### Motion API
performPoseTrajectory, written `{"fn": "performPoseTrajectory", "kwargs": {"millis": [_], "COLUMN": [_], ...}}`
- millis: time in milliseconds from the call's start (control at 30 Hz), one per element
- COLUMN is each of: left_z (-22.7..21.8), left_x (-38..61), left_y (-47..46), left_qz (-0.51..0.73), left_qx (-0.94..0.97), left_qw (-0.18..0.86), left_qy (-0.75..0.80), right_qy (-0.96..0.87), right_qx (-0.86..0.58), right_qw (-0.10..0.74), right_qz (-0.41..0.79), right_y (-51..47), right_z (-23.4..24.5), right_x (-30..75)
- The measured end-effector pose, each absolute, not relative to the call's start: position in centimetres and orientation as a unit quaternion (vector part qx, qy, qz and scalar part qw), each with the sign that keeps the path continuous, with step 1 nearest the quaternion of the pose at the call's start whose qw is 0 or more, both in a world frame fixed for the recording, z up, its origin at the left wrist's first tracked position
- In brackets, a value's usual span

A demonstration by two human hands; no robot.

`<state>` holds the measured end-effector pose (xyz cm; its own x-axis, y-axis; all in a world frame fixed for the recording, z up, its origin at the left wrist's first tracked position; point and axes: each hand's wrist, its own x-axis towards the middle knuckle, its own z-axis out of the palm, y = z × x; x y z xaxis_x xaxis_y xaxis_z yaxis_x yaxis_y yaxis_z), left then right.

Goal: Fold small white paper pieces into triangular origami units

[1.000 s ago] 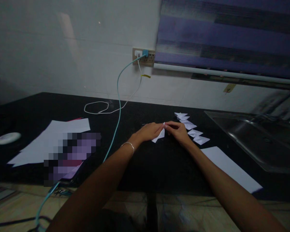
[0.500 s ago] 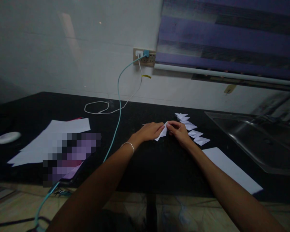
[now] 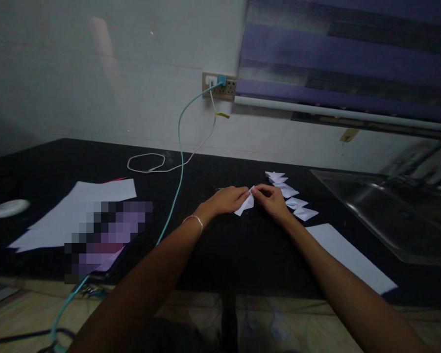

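Both my hands meet over a small white folded paper piece (image 3: 244, 205) on the black counter (image 3: 220, 245). My left hand (image 3: 226, 200), with a thin bracelet at the wrist, lies on the piece's left side, fingertips pinching it. My right hand (image 3: 273, 199) pinches its upper right tip with curled fingers. Just right of my right hand lies a row of several folded white paper pieces (image 3: 291, 194).
A white paper strip (image 3: 349, 256) lies at the right front. A stack of white sheets (image 3: 77, 208) lies left, with a white round object (image 3: 9, 208) beyond. A teal cable (image 3: 176, 166) and a white cable (image 3: 150, 164) run from the wall socket (image 3: 218, 86). A steel sink (image 3: 389, 215) is at right.
The paper piece between my fingers has shifted slightly, its tip turned a little to the right. My hands stay in nearly the same place.
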<state>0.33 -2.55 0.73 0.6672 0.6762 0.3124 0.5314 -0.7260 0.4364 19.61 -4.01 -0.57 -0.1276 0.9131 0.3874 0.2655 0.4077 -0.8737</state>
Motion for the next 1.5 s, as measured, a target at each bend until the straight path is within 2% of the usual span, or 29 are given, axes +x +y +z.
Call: {"fn": "performPoseTrajectory", "kwargs": {"millis": [300, 533, 700, 900, 1033, 1200, 1500], "left_z": [0.6, 0.8, 0.8, 0.7, 0.8, 0.9, 0.3], "left_x": [0.3, 0.1, 0.1, 0.6, 0.6, 0.7, 0.9], "left_y": [-2.3, -2.6, -2.6, -2.3, -1.7, -1.6, -1.5], "left_qz": [0.271, 0.244, 0.24, 0.318, 0.38, 0.378, 0.351], "left_qx": [0.876, 0.869, 0.853, 0.776, 0.731, 0.723, 0.72], "left_qw": [0.265, 0.308, 0.364, 0.487, 0.504, 0.52, 0.538], "left_qy": [0.298, 0.302, 0.289, 0.245, 0.259, 0.252, 0.261], "right_qy": [-0.616, -0.592, -0.575, -0.544, -0.578, -0.641, -0.66], "right_qx": [-0.44, -0.448, -0.442, -0.44, -0.373, -0.395, -0.439], "right_qw": [0.542, 0.55, 0.531, 0.523, 0.492, 0.437, 0.437], "right_qz": [0.365, 0.382, 0.438, 0.487, 0.533, 0.492, 0.425], "right_y": [-3.4, -3.5, -3.5, -3.8, -4.6, -5.5, -5.2], "right_z": [-0.9, -0.9, -1.0, -0.5, 0.3, 0.4, -0.4], "right_x": [19.9, 19.8, 19.6, 19.3, 18.9, 18.4, 18.3]}}
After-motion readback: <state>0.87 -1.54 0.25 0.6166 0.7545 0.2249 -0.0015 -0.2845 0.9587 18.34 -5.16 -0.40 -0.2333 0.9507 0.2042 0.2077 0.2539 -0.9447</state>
